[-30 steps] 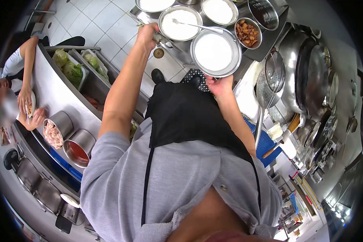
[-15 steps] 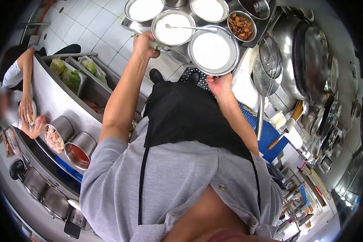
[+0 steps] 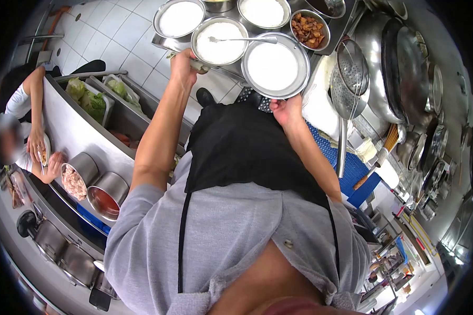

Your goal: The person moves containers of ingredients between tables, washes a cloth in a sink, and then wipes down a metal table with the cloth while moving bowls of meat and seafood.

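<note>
My right hand (image 3: 286,109) grips the near rim of a metal bowl (image 3: 303,79) filled with something smooth and white. A spoon (image 3: 247,39) lies across to the neighbouring metal bowl (image 3: 218,62) of white grainy stuff, its tip in the contents. Just below that second bowl, my left hand (image 3: 183,68) is closed by the edge of the metal stand; a pale cloth-like bit (image 3: 199,67) shows at its fingers. I cannot tell what exactly it holds.
Behind are more bowls of white stuff (image 3: 182,19) and a bowl of brown chunks (image 3: 308,30). Strainers (image 3: 348,86) and a large wok (image 3: 378,73) stand right. Left, a co-worker's hands (image 3: 44,152) are near pots of pale meat (image 3: 74,182) and red liquid (image 3: 105,202).
The bowls and spoon shift slightly left and up in view, and my left hand moves a little left with them. My right hand stays on the bowl's rim.
</note>
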`<state>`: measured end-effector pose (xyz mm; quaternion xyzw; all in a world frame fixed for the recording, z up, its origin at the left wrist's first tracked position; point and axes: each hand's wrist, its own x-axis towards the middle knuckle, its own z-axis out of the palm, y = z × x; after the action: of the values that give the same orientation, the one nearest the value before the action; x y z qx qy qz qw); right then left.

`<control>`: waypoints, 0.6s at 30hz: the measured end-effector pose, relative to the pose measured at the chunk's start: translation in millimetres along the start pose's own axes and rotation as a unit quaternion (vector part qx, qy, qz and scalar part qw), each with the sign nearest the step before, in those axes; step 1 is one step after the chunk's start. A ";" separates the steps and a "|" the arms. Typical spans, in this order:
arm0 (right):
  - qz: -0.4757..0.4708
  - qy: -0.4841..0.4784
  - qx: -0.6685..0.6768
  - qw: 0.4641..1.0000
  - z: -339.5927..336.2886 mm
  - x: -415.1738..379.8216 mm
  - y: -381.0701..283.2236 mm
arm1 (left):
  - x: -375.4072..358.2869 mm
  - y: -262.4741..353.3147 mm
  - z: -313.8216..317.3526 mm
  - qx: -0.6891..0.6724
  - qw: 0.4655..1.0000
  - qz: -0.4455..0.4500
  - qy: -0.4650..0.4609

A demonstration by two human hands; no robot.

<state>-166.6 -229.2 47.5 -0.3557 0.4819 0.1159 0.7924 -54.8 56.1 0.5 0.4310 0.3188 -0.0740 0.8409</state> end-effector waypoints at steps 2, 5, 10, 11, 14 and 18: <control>-0.002 -0.010 -0.003 1.000 -2.7 -1.0 2.9 | -3.9 -1.0 -5.7 0.010 1.000 -0.020 -0.008; 0.001 -0.019 -0.007 1.000 -11.5 7.9 6.4 | -13.1 4.1 -2.2 0.015 0.999 -0.033 0.000; 0.007 -0.009 -0.020 1.000 -7.0 -3.8 1.1 | -13.3 -1.8 1.5 -0.006 1.000 -0.001 -0.003; 0.009 -0.012 -0.025 1.000 -7.9 -3.8 0.3 | -11.0 -3.5 -1.5 -0.002 1.000 -0.009 -0.003; 0.032 -0.031 -0.067 0.997 -22.3 6.6 -0.6 | -15.4 -0.5 -3.5 0.009 1.000 -0.028 -0.011; 0.047 -0.066 -0.127 0.989 -25.8 -1.6 -9.6 | -17.1 4.0 -5.2 0.034 0.998 -0.041 -0.019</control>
<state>-180.0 -253.3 45.9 -0.4217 0.4258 0.2367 0.7648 -69.1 60.0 11.2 0.4439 0.3176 -0.1276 0.8281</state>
